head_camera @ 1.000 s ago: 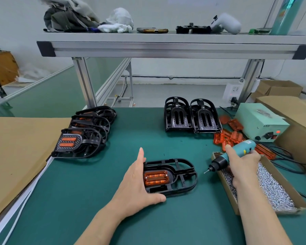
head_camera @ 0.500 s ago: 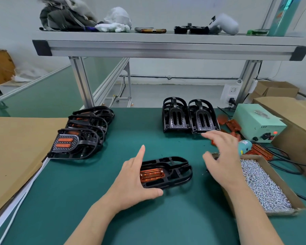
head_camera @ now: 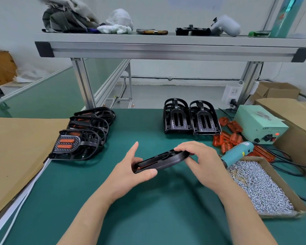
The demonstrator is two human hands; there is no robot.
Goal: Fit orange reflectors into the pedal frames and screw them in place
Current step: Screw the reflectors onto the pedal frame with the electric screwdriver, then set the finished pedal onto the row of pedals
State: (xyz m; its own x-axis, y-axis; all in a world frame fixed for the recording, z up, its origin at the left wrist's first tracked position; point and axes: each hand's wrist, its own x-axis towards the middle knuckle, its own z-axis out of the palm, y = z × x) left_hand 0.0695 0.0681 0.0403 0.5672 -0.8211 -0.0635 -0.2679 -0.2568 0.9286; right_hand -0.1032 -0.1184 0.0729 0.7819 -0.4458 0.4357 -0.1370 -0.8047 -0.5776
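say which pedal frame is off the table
The pedal frame gripped by left hand and right hand; stacked frames and rear pair sit on the mat.

The only marking that reads is "LED", in dark letters on the front top edge of the pale green power box at the bench's far right. The teal screwdriver's yellow sticker is too small to read.

Left of the pedal frame lies a row of pedals; behind it stand two frames; to its right lie a screwdriver, reflectors and a box of screws.
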